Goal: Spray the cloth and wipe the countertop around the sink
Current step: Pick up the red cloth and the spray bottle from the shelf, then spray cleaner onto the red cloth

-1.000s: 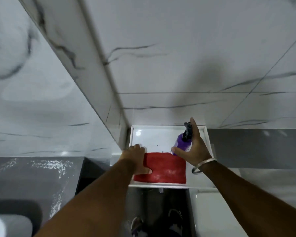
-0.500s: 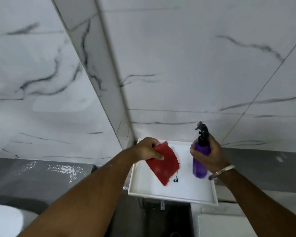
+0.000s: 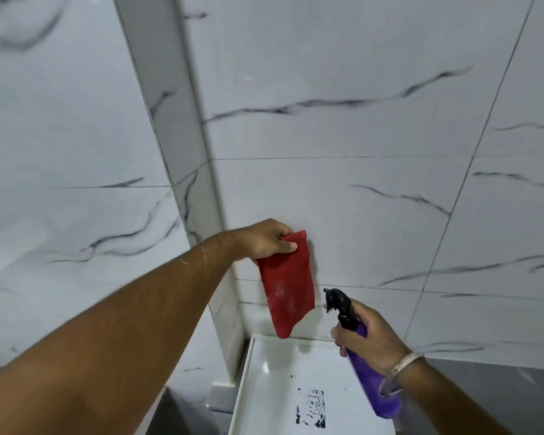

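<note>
Your left hand (image 3: 264,240) was raised in front of the marble-tiled wall (image 3: 358,89) and pinched the top edge of the red cloth (image 3: 286,284) between thumb and fingers. The cloth hung down freely from this grip, and its lower end was just above the back rim of the white tray (image 3: 264,387). Your right hand (image 3: 368,340) was closed around the neck of the purple spray bottle (image 3: 371,387). The bottle was tilted, and its black nozzle (image 3: 336,301) pointed to the left, toward the lower part of the cloth and very near to it, but not touching. You wore a metal bangle (image 3: 405,362) on your right wrist. The tray lay below both hands in the corner of the wall, with black printed marks (image 3: 311,409) on its surface. I could not tell if a finger pressed the trigger.
</note>
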Demonstrator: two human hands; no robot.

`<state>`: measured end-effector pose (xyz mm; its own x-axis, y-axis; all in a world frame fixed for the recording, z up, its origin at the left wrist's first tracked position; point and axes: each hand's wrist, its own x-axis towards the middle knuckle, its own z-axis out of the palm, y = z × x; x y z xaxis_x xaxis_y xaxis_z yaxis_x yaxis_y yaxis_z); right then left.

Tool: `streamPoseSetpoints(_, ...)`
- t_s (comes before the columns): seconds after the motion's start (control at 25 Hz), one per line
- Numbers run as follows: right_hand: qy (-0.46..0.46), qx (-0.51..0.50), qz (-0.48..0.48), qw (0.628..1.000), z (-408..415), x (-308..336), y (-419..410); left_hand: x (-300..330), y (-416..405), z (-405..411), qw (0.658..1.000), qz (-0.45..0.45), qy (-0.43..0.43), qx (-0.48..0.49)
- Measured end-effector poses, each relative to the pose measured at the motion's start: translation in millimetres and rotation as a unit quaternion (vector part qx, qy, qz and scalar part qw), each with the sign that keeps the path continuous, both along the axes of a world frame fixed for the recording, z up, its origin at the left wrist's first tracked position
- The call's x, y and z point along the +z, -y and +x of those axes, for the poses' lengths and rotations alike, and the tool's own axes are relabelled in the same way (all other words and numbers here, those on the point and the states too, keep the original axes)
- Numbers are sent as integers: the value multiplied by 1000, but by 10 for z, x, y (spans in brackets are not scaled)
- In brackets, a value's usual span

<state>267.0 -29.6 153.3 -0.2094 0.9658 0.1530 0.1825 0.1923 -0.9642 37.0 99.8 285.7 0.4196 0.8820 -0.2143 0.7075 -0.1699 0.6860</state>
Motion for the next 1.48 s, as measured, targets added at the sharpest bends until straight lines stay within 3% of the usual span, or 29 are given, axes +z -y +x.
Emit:
streamPoseSetpoints(0.68,-41,32,-31,998,-201,-91,-139,197,-31,7,999,16,-24,33)
streamPoseSetpoints(1.12,-36,-11,7,999,-290,-167,-235,132,42,37,999,10,-35,37)
streamPoseSetpoints(1.32,-10,-23,-71,997,-63,-627,-213,58,97,8,998,27,-46,38)
streamPoseSetpoints(1.48,-26,-49,-128,990,59,-1127,-188,-91,171,-31,992,55,-107,28)
